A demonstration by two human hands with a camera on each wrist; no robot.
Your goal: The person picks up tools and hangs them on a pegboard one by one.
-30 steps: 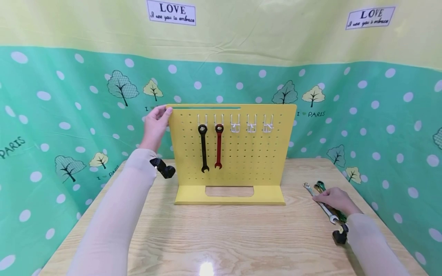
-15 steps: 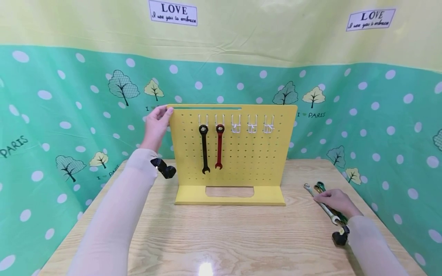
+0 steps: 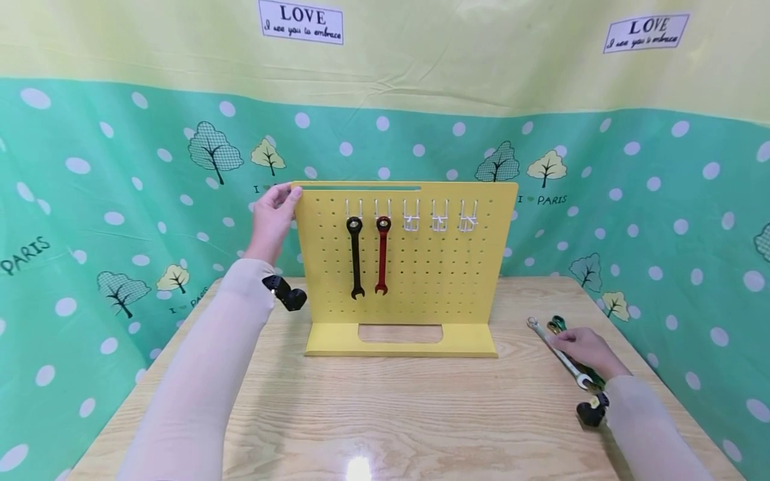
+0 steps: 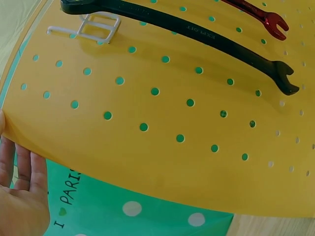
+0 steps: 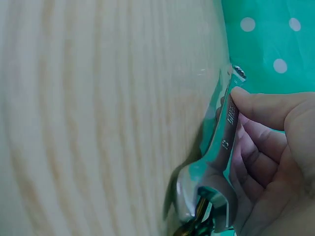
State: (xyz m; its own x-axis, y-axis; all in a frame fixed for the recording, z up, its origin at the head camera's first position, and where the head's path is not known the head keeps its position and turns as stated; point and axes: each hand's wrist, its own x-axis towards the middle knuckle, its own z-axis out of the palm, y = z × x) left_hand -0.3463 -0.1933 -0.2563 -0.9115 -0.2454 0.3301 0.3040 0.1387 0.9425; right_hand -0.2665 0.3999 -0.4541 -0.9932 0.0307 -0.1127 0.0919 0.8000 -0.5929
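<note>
My left hand (image 3: 272,217) grips the upper left corner of a yellow pegboard (image 3: 433,280), thumb in front. A black combination wrench (image 3: 355,260) and a red combination wrench (image 3: 382,260) hang by their ring ends from white hooks on the board. At the table's right side, my right hand (image 3: 586,349) pinches a silver combination wrench (image 5: 226,130) between thumb and fingers, its open end toward me. Beneath and beside it lie a green wrench (image 3: 559,323) and a gold-coloured wrench (image 3: 552,328), both partly hidden by the hand.
Three white double hooks to the right of the red wrench carry nothing, including the middle hook (image 3: 440,222). The board stands on its yellow base (image 3: 463,341) on a wooden table (image 3: 421,414). A patterned green and yellow curtain (image 3: 385,120) surrounds the table.
The silver wrench's ring end has shifted slightly left and away from me in the right hand. The left hand has stayed at the board's corner, and the black wrench has swung a little.
</note>
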